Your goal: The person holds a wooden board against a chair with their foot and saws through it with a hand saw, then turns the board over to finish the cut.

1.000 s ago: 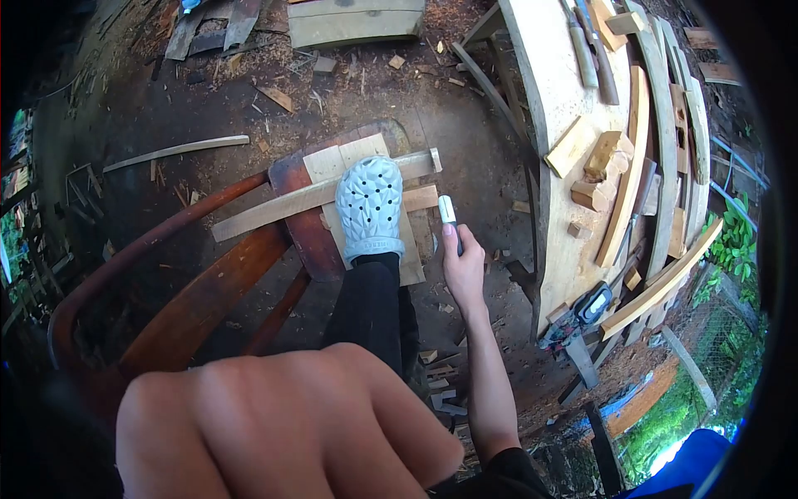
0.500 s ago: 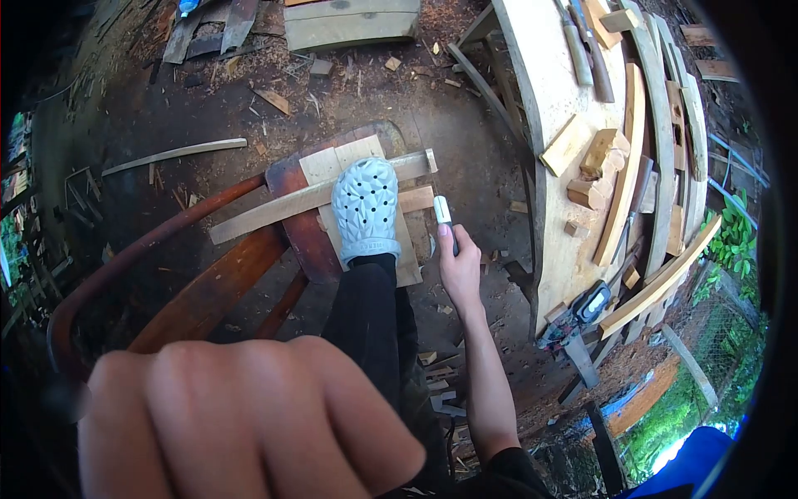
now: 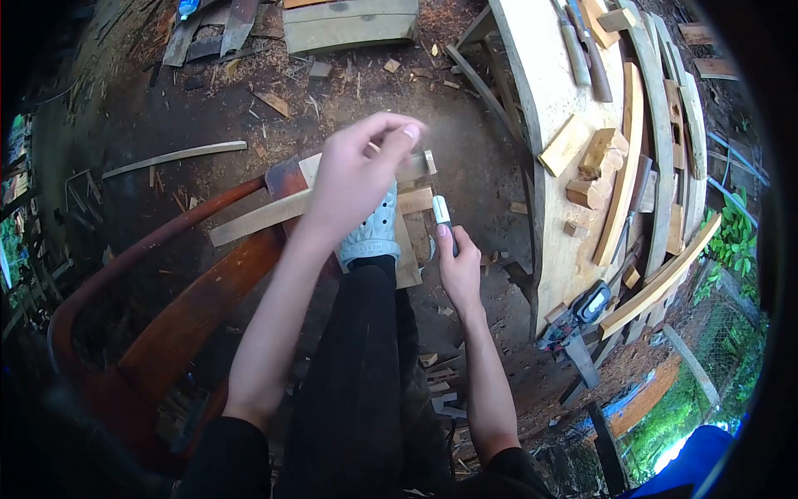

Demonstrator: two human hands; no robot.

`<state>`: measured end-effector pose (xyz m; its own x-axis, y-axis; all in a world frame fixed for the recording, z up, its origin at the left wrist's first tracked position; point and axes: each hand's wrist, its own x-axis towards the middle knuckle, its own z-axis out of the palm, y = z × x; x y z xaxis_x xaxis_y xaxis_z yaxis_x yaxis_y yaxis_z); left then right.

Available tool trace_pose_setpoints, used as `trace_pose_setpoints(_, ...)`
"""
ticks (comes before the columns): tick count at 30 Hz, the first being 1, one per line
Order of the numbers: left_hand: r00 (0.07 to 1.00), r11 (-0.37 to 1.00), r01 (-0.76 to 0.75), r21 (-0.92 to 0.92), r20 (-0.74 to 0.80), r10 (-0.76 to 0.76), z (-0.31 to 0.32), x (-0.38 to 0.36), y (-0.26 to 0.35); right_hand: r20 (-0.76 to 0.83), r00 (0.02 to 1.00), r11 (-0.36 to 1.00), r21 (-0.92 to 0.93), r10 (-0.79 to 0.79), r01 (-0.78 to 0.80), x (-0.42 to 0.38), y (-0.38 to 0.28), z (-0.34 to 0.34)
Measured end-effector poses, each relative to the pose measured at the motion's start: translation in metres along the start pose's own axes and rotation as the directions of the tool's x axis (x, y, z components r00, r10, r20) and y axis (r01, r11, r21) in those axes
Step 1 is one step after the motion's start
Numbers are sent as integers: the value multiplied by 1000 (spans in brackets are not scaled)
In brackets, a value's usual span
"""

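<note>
1. Two bare hands are in my view, both reaching forward from dark sleeves. The left hand [image 3: 362,179] hangs over the work, blurred, its fingers curled and the thumb tip near them; I cannot tell whether it is closed on anything.
2. The right hand [image 3: 461,258] is closed around a white-and-black handle [image 3: 441,209], thumb laid along the dark part, white part pointing away from the wrist. I see the top of that handle just beside the end of a short wood piece [image 3: 416,200].
3. Under the left hand I make out a pale perforated shoe [image 3: 381,229], partly covered by that hand and pressed on the wood. A curved wood piece [image 3: 262,218] runs in from the left and disappears behind the left forearm; a wood end [image 3: 429,162] shows on the other side.
4. All this sits over a red-brown chair [image 3: 198,293], with a flat board [image 3: 408,262] beside the shoe.
5. To my right, the table [image 3: 555,241] carries wood blocks [image 3: 605,152], long curved strips [image 3: 628,179], tools with wooden handles [image 3: 575,51] and a black lamp-like item [image 3: 592,301].
6. Scraps and shavings litter the floor [image 3: 391,100], where a thin curved strip [image 3: 176,155] lies off to the left.
</note>
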<state>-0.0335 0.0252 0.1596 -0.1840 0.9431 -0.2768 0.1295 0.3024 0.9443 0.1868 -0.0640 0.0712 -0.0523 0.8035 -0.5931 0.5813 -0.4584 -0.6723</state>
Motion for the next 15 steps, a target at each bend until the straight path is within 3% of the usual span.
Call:
trace_pose_setpoints(1, 924, 811, -225, 540, -147, 354, 8, 12, -53, 0, 1000, 1000, -1, -2, 2, 0, -2, -1)
trace_pose_setpoints(3, 807, 487, -283, 826, -70, 587, 16, 17, -112, -6, 1000, 1000, 7, 26, -26, -4, -11, -3)
trace_pose_setpoints(4, 808, 492, -280, 824, -74, 584, 20, 12, -124, -5, 1000, 1000, 1, 28, -28, -7, -14, -4)
trace_pose_setpoints(6, 925, 568, -197, 799, -42, 379, 28, 1, -140, 7, 999, 998, -33, 45, -44, -16, -19, -7)
trace_pose_setpoints(9, 940, 574, -90, 814, -122, 320, 35, 5, -146, -13, 1000, 1000, -16, 13, -13, -42, -12, -11)
trace_pose_setpoints(14, 929, 583, -124, 803, -113, 353, 34, 7, -150, 73, 997, 998, -59, 38, -34, -128, -25, -58)
trace_pose_setpoints(15, 924, 587, -136, 798, -112, 367, 34, 8, -152, 87, 991, 995, 2, 103, -103, -150, -24, -68)
